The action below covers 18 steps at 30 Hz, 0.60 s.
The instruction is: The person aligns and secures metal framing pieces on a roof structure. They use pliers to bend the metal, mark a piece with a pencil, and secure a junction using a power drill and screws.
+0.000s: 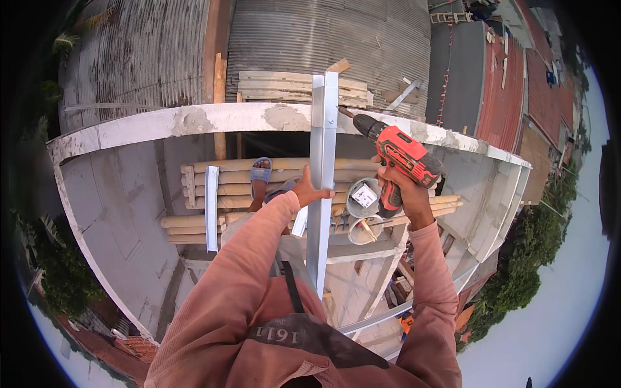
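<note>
A long silver metal channel [321,145] runs away from my body and rests across the top of a white concrete wall [220,118]. My left hand [309,189] is closed round its left side, with the thumb laid across the top. In my right hand [409,194] is a red and black cordless drill [404,154], gripped by the handle. Its bit points left toward the channel's far end, close to a small screw or hole [332,121]. Whether the bit touches the metal I cannot tell.
Below lie several wooden poles [181,222], where my sandalled foot [261,169] stands. Two buckets [363,199] [366,229] hold tools and small items. A shorter metal channel [211,207] lies to the left. Beyond the wall are corrugated roofs [330,32] and stacked planks [278,84].
</note>
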Each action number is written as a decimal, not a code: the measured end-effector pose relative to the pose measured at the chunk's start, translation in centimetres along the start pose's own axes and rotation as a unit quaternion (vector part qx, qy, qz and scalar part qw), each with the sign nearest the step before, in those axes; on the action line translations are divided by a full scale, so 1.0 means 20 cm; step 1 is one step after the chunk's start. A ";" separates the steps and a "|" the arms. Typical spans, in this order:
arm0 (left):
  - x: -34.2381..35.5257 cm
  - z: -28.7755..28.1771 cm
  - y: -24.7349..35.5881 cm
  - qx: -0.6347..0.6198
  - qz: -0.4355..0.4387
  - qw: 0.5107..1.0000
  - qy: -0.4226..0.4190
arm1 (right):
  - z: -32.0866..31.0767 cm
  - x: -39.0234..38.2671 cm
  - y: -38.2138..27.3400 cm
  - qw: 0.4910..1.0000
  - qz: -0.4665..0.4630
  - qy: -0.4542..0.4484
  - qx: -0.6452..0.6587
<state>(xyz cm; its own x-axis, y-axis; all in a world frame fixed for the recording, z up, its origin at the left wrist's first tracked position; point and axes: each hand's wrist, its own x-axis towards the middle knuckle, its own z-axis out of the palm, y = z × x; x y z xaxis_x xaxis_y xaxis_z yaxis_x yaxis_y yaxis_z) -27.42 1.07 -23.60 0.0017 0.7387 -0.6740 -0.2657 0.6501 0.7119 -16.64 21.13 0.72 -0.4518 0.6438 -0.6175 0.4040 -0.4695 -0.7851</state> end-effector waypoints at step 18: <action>-0.17 0.11 -0.10 0.012 -0.038 0.999 -0.024 | 0.02 0.04 -0.16 0.999 0.038 -0.001 -0.019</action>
<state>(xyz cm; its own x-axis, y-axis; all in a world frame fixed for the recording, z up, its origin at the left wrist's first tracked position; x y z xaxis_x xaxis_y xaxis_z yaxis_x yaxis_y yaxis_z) -24.87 -2.36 -22.27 0.0670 0.6946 -0.7162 -0.2389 0.7081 0.6644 -18.69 22.86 2.61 -0.4202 0.6065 -0.6750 0.4676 -0.4928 -0.7338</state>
